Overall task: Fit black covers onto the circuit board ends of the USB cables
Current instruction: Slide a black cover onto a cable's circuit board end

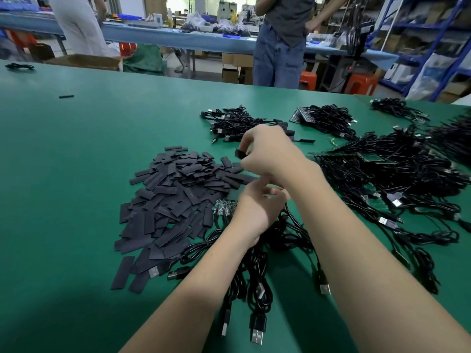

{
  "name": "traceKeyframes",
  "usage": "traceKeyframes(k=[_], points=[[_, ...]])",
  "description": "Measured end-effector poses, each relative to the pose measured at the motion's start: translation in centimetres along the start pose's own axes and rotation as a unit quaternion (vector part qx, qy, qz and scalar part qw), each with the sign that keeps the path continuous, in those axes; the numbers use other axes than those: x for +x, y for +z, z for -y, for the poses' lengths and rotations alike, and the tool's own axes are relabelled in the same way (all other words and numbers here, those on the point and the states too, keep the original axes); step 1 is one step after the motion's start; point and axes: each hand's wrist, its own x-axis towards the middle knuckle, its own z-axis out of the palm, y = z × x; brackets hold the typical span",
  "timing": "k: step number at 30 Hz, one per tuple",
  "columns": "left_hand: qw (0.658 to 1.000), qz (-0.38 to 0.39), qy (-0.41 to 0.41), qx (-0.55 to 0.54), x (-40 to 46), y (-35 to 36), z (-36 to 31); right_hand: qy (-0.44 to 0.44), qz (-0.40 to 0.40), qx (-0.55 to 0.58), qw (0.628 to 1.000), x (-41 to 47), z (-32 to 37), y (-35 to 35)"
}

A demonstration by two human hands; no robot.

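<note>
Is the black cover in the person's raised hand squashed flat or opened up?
Opened up. The cover pinched by the right hand looks puffed into a tube, unlike the flat strips in the pile.

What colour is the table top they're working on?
Green: the table top shows plainly in the head view.

— Where are your black covers?

— Your pile of black covers (175, 200) lies flat and loose, a heap of dark rectangular sleeves. One black cover (240, 154) is raised just above the pile's far right edge.

— And your USB cables?

— Your bundle of USB cables (257, 256) sprawls just right of the pile, silver plugs toward you, its circuit board ends (225, 206) touching the pile's right edge.
</note>
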Motion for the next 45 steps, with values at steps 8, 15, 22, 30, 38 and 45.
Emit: traceKeyframes(k=[8,15,22,30,38,45], points=[[0.999,-0.017,-0.016,-0.022,0.1,0.1,0.0,0.121,-0.209,0.384,0.891,-4.8,-7.8,1.3],[0.998,-0.033,-0.034,-0.048,0.3,-0.5,0.1,0.134,-0.118,0.682,0.709,-5.7,-9.8,1.8],[0.977,0.031,-0.097,-0.19,0.4,-2.0,-0.6,0.067,-0.099,0.707,0.697,-6.2,-10.4,1.8],[0.972,0.068,-0.113,-0.193,0.2,-2.4,-0.8,0.031,-0.113,0.721,0.683,-6.3,-10.1,1.8],[0.975,0.077,-0.113,-0.174,0.0,-2.4,-1.0,0.044,-0.089,0.69,0.717,-6.2,-10.5,1.4],[0.981,0.113,-0.094,-0.127,-0.4,-2.3,-1.1,0.047,0.016,0.646,0.762,-6.9,-12.6,-0.9]])
